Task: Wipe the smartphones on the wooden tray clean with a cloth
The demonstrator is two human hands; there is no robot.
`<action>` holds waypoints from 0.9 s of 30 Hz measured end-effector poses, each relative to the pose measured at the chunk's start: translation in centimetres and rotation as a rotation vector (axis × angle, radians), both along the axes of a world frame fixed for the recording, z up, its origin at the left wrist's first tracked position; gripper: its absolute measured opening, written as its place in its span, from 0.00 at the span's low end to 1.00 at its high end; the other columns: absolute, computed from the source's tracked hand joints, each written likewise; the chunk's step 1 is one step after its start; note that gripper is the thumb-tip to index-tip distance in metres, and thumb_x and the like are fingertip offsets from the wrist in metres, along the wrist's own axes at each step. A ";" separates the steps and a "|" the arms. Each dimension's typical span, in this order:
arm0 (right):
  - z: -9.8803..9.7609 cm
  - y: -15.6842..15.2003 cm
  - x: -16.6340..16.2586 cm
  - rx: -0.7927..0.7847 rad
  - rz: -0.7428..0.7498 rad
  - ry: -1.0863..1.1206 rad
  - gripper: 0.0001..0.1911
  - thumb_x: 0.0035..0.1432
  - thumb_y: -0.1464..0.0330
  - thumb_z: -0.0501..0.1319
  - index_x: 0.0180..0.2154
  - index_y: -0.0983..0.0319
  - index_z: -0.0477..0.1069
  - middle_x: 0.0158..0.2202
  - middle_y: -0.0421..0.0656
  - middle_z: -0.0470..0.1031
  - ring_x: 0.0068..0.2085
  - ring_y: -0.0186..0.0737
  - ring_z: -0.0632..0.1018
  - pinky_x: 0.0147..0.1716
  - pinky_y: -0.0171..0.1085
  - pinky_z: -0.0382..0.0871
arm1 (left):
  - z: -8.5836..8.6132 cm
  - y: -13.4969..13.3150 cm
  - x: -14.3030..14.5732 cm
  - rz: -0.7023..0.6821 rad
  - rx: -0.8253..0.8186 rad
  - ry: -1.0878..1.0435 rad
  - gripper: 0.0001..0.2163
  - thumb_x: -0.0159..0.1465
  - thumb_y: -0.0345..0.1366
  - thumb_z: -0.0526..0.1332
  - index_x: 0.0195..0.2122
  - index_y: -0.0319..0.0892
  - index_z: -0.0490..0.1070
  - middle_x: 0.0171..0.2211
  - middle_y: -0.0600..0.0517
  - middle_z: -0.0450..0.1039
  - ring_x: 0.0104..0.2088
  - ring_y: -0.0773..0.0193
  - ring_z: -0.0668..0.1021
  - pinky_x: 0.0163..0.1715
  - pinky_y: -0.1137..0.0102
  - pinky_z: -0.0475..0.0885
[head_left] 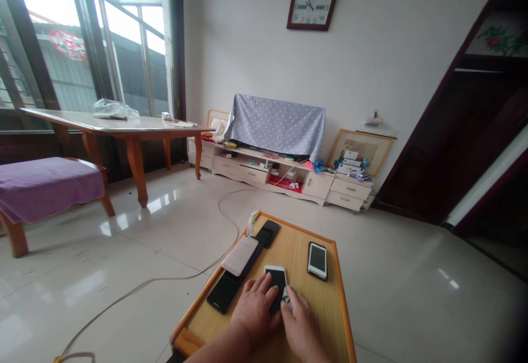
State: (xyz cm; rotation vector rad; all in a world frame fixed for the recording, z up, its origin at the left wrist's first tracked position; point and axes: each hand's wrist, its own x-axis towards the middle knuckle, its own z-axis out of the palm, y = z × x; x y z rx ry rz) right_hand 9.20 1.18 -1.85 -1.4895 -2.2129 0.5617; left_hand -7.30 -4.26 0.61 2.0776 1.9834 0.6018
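Observation:
A small wooden table (297, 253) with a raised rim stands in front of me and carries several phones. My left hand (253, 308) lies flat on a white-framed phone (277, 281), fingers spread over its dark screen. My right hand (301, 324) is beside it, fingers closed on a small pale thing (286, 296) pressed against the phone's right edge; I cannot make out what it is. Another white phone (317, 260) lies apart to the right. A pink phone (240, 255) rests on a dark one, with a black phone (225, 292) near the left rim.
A small bottle (251, 224) and a black phone (268, 232) sit at the table's far left corner. A white cable (165, 278) runs across the tiled floor. Farther off are a wooden table (124, 126), a purple-covered bench (45, 187) and a low white cabinet (284, 176).

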 end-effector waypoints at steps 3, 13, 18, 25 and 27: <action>0.5 0.6 -0.2 -0.010 -0.025 -0.053 0.28 0.66 0.56 0.49 0.62 0.56 0.69 0.64 0.48 0.69 0.67 0.54 0.65 0.63 0.53 0.61 | 0.0 0.0 0.0 0.004 0.000 -0.006 0.25 0.65 0.57 0.57 0.61 0.55 0.67 0.70 0.47 0.57 0.71 0.48 0.58 0.67 0.46 0.54; -5.7 -1.6 2.2 0.072 -0.048 -0.086 0.29 0.67 0.53 0.47 0.61 0.54 0.71 0.64 0.47 0.69 0.66 0.53 0.67 0.61 0.49 0.66 | -0.4 0.2 -0.2 0.000 -0.005 -0.012 0.26 0.65 0.59 0.56 0.61 0.53 0.67 0.71 0.45 0.55 0.71 0.48 0.58 0.67 0.46 0.54; -2.6 0.6 0.2 -0.019 -0.049 0.051 0.31 0.68 0.55 0.45 0.62 0.61 0.69 0.66 0.49 0.67 0.69 0.51 0.61 0.66 0.48 0.58 | -0.5 0.2 -0.1 -0.003 -0.010 -0.005 0.26 0.64 0.56 0.59 0.60 0.54 0.67 0.71 0.46 0.56 0.71 0.48 0.58 0.67 0.47 0.54; 0.5 5.2 -2.4 -0.096 -0.051 0.071 0.29 0.69 0.59 0.45 0.63 0.63 0.66 0.65 0.51 0.68 0.70 0.51 0.60 0.65 0.48 0.58 | -0.5 0.2 0.1 -0.010 0.001 0.012 0.27 0.63 0.57 0.59 0.61 0.54 0.67 0.70 0.46 0.57 0.71 0.47 0.58 0.67 0.47 0.55; 0.7 5.9 -2.9 -0.097 -0.054 0.069 0.28 0.69 0.59 0.46 0.63 0.62 0.67 0.64 0.51 0.69 0.70 0.51 0.61 0.64 0.48 0.58 | -0.5 0.2 0.1 -0.011 0.005 0.017 0.27 0.62 0.57 0.60 0.60 0.54 0.67 0.70 0.46 0.58 0.71 0.47 0.58 0.66 0.46 0.55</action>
